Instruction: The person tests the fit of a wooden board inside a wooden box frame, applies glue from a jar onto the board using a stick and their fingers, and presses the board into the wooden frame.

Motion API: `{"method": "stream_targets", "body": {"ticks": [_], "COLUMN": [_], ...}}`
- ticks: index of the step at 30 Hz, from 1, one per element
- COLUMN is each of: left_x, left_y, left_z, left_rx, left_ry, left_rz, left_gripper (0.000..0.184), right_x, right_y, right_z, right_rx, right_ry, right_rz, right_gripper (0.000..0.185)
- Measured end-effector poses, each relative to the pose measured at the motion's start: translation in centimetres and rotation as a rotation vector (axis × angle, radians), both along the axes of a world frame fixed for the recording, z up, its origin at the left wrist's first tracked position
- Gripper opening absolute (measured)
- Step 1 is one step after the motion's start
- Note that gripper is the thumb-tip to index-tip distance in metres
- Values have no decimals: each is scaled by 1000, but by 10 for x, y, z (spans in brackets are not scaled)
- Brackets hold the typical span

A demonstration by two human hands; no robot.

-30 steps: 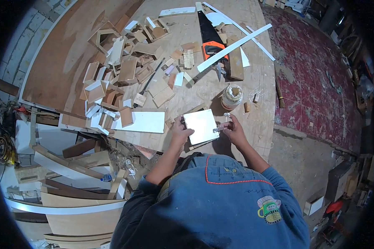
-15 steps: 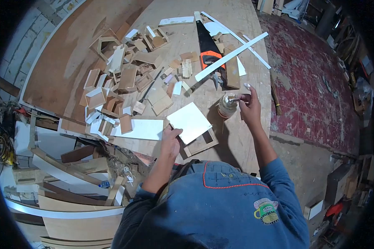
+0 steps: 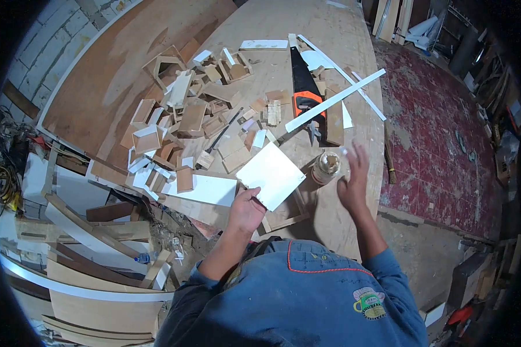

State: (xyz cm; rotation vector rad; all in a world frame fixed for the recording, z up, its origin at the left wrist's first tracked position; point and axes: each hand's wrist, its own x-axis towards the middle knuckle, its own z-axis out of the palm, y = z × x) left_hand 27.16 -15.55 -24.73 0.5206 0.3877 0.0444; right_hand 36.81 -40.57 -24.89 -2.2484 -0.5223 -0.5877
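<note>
A white square panel (image 3: pixel 270 175) is held at its lower left edge by my left hand (image 3: pixel 247 212), thumb on top. Partly beneath the panel lies a wooden frame (image 3: pixel 292 217) on the workbench. My right hand (image 3: pixel 354 179) is raised just right of an open glass jar (image 3: pixel 327 165); its fingers are apart and somewhat blurred. A small white thing shows near its fingertips, too blurred to make out. The jar stands upright and has whitish and brownish smears around its mouth.
Wooden offcuts and small boxes (image 3: pixel 192 117) crowd the bench's left side. A handsaw (image 3: pixel 307 87) lies beneath a long white strip (image 3: pixel 336 100), beside pliers (image 3: pixel 314 133). A brush (image 3: pixel 205 157) and a white board (image 3: pixel 208 189) lie left of the panel.
My right hand moved from the panel to the jar, then just right of it, and its fingers have spread. The panel has turned and no longer lies squarely over the frame.
</note>
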Motion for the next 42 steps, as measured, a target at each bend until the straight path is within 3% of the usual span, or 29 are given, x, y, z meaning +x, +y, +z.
{"method": "stream_targets", "body": {"ticks": [4,14,26,29,31,42], "left_x": [5,8,2,-1,0,11], "left_y": [-8,-19,-32,-39,-43,-44], "left_z": [15,29,26,25,26,27], "left_rx": [-36,-68,26,58,59,-22], "left_ry": [-15,-116,-97,-117,-132,-138], "left_rz": [-30,-93,-162,-194,-198,-68], "left_gripper": [40,43,35,31,28,24], "right_x": [-35,-41,-45,-46,-45,-58], "right_y": [12,20,35,43,46,49], "right_z": [-2,-5,5,10,7,10], "right_rx": [100,179,13,-52,-337,-448], "right_ry": [87,118,172,172,56,-128], "right_rz": [246,278,183,114,-38,14], "right_gripper": [74,76,78,75,70,49]}}
